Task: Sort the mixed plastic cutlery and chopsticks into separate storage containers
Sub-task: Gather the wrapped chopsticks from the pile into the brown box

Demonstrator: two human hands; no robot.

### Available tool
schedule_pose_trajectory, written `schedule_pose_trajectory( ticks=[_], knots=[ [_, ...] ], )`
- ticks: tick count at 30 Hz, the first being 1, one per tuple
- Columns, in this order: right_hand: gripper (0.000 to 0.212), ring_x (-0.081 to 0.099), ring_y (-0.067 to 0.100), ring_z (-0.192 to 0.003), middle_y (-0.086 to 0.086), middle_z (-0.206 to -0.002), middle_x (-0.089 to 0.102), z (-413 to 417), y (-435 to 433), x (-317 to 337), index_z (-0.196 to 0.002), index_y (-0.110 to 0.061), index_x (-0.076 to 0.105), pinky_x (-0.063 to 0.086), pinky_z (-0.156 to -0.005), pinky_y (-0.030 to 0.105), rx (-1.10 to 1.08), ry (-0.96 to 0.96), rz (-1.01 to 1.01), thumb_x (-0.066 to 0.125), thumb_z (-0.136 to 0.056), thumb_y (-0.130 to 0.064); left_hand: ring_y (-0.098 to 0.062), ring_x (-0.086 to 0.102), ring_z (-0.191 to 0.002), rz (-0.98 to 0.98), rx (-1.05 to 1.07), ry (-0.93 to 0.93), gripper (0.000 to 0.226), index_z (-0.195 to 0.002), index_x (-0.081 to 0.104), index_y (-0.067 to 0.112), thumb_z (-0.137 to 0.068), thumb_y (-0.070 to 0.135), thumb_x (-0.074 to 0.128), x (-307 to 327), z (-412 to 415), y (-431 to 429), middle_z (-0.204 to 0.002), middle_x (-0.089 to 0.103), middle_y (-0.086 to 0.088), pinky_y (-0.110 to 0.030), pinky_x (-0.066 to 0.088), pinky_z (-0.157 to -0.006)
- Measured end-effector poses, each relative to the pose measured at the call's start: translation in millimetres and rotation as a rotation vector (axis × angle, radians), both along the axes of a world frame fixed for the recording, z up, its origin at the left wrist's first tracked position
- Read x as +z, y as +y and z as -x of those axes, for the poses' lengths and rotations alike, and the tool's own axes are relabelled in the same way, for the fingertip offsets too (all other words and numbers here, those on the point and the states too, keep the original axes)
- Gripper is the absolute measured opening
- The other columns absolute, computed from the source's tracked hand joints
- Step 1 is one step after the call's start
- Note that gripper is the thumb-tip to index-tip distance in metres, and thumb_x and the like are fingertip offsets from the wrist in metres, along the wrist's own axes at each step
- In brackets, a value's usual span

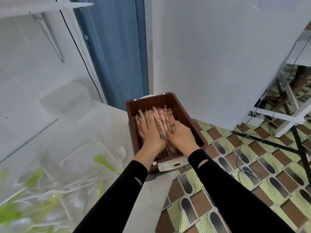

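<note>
Black sleeves (134, 190). Left hand (149, 132) flat, fingers spread, pressing wrapped chopsticks (159, 116) in brown bin (180, 106). Right hand (181, 137), thumb hooked over them. Likely light, stiff, slippery-wrapped; grasp mid-length as a bundle.

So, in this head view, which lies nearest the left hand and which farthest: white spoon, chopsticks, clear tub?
1. The chopsticks, in the brown box, under the left hand.
2. The white spoon, on the table to its left.
3. The clear tub, far back left.
</note>
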State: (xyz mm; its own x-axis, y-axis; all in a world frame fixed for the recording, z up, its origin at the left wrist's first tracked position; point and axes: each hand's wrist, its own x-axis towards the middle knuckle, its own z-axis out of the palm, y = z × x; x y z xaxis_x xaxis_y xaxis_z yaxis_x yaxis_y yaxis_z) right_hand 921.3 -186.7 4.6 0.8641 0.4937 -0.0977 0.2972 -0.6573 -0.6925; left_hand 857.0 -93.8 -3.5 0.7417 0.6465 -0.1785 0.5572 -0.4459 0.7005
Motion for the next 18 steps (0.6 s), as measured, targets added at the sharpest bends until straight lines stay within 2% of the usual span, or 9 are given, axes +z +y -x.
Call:
schedule_pose_trajectory(
  ticks=[2,4,6,8,10,12,14,15,18],
  knots=[
    [0.03,0.06,0.026,-0.093,0.008,-0.116,0.054,1.5,2.3,1.5,-0.124,-0.022,0.058,0.052,-0.081,0.036,0.007,-0.067,-0.012,0.059,-0.093,-0.024,-0.025,-0.004,-0.15,0.001,0.031,-0.04,0.089,-0.158,0.006,0.022,-0.091,0.014,0.064,0.7,0.5,0.6,-0.162,-0.013,-0.004,-0.035,0.005,-0.12],
    [0.023,0.056,0.027,-0.102,0.006,-0.117,0.054,3.1,6.6,3.1,-0.116,-0.021,0.065,0.052,-0.086,0.041,0.075,-0.133,0.004,0.057,-0.094,-0.024,-0.026,0.0,-0.15,0.161,0.083,-0.11,0.074,-0.156,0.017,0.024,-0.095,0.014,0.058,4.6,-1.2,1.2,-0.163,-0.012,-0.002,-0.035,0.007,-0.121],
    [0.021,0.058,0.027,-0.102,0.005,-0.112,0.058,5.2,10.5,5.1,-0.106,-0.017,0.07,0.052,-0.087,0.043,0.158,-0.147,0.123,0.054,-0.095,-0.024,-0.026,0.001,-0.151,0.214,0.102,-0.139,0.052,-0.152,0.032,0.019,-0.102,0.016,0.044,7.4,-4.9,3.3,-0.164,-0.007,-0.003,-0.034,0.004,-0.121],
    [0.022,0.059,0.03,-0.106,0.006,-0.112,0.061,5.5,12.5,5.8,-0.105,-0.016,0.07,0.048,-0.092,0.044,0.164,-0.151,0.265,0.051,-0.094,-0.021,-0.026,-0.004,-0.151,0.189,0.078,-0.037,0.045,-0.148,0.041,0.009,-0.106,0.023,0.03,9.2,-6.7,4.2,-0.165,-0.002,-0.009,-0.035,0.0,-0.121],
    [0.027,0.05,0.031,-0.119,0.006,-0.126,0.056,5.5,12.9,5.1,-0.113,-0.017,0.067,0.039,-0.098,0.046,0.127,-0.175,0.364,0.049,-0.094,-0.017,-0.027,-0.01,-0.151,0.153,0.055,0.082,0.051,-0.148,0.037,0.003,-0.106,0.028,0.023,11.9,-6.3,2.5,-0.164,-0.002,-0.017,-0.037,-0.005,-0.122],
    [0.028,0.041,0.033,-0.124,0.008,-0.134,0.05,8.7,12.3,5.5,-0.116,-0.013,0.065,0.037,-0.099,0.046,0.105,-0.217,0.422,0.046,-0.095,-0.016,-0.028,-0.011,-0.151,0.117,0.046,0.074,0.054,-0.152,0.029,0.004,-0.105,0.03,0.025,12.2,-5.7,2.8,-0.163,-0.002,-0.019,-0.038,-0.009,-0.122],
    [0.028,0.04,0.033,-0.124,0.009,-0.137,0.048,13.2,10.0,8.3,-0.117,-0.012,0.064,0.036,-0.099,0.045,0.087,-0.297,0.366,0.046,-0.097,-0.018,-0.027,-0.005,-0.151,0.047,0.058,-0.092,0.053,-0.154,0.026,0.013,-0.104,0.026,0.033,10.9,-2.2,2.7,-0.164,0.004,-0.013,-0.037,-0.006,-0.122],
    [0.029,0.041,0.031,-0.123,0.009,-0.137,0.048,16.3,7.3,9.3,-0.12,-0.014,0.064,0.037,-0.099,0.044,0.09,-0.365,0.276,0.047,-0.097,-0.019,-0.024,0.0,-0.152,0.026,0.065,-0.238,0.05,-0.152,0.031,0.015,-0.103,0.02,0.037,12.2,3.7,0.9,-0.164,0.008,-0.01,-0.035,-0.001,-0.122],
    [0.026,0.046,0.026,-0.115,0.006,-0.128,0.056,32.6,-0.2,14.1,-0.115,-0.018,0.068,0.041,-0.095,0.04,0.12,-0.508,-0.055,0.052,-0.094,-0.016,-0.006,0.02,-0.145,0.043,0.068,-0.637,0.036,-0.131,0.052,0.025,-0.1,0.009,0.047,29.0,32.8,-8.1,-0.159,0.024,0.004,-0.009,0.017,-0.113]
  ],
)
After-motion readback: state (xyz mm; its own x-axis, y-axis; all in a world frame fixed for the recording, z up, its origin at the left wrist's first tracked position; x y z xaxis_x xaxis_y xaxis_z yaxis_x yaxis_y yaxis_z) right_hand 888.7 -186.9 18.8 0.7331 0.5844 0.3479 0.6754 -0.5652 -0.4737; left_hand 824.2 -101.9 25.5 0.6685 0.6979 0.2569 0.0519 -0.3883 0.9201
